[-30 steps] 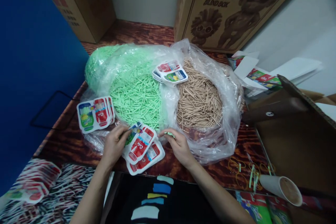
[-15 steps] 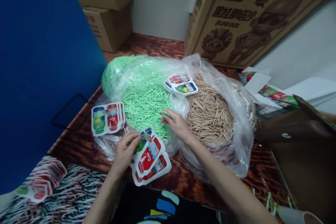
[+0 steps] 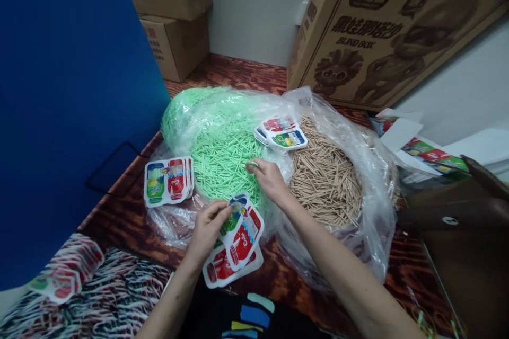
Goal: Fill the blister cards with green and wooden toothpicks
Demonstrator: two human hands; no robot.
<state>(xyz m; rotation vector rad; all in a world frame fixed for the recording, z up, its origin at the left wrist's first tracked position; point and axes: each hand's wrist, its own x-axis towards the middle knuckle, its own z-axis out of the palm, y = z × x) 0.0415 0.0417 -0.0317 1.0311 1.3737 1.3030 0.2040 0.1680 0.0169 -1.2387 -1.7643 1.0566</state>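
Observation:
My left hand (image 3: 210,222) is closed on the edge of a bottle-shaped blister pack (image 3: 244,238), printed with a red cola half and a green half. Under it, another such pack (image 3: 220,270) lies at the table's front edge. My right hand (image 3: 268,177) is pinched above the green candy sticks (image 3: 225,153), with what looks like a few short green sticks at its fingertips. Those sticks fill an open clear plastic bag. Brown sticks (image 3: 326,175) fill a second bag to the right.
Stacked packs (image 3: 169,183) lie at the left, and more packs (image 3: 286,135) rest between the bags. Many packs (image 3: 119,291) fill the lower left. A blue panel (image 3: 79,90) borders the left side. Cartons (image 3: 382,37) stand behind; an open box (image 3: 449,254) is at the right.
My left hand has shifted right with the blister pack, which now sits further off the pack below. My right hand's fingers have drawn closer together. The whole view has shifted slightly.

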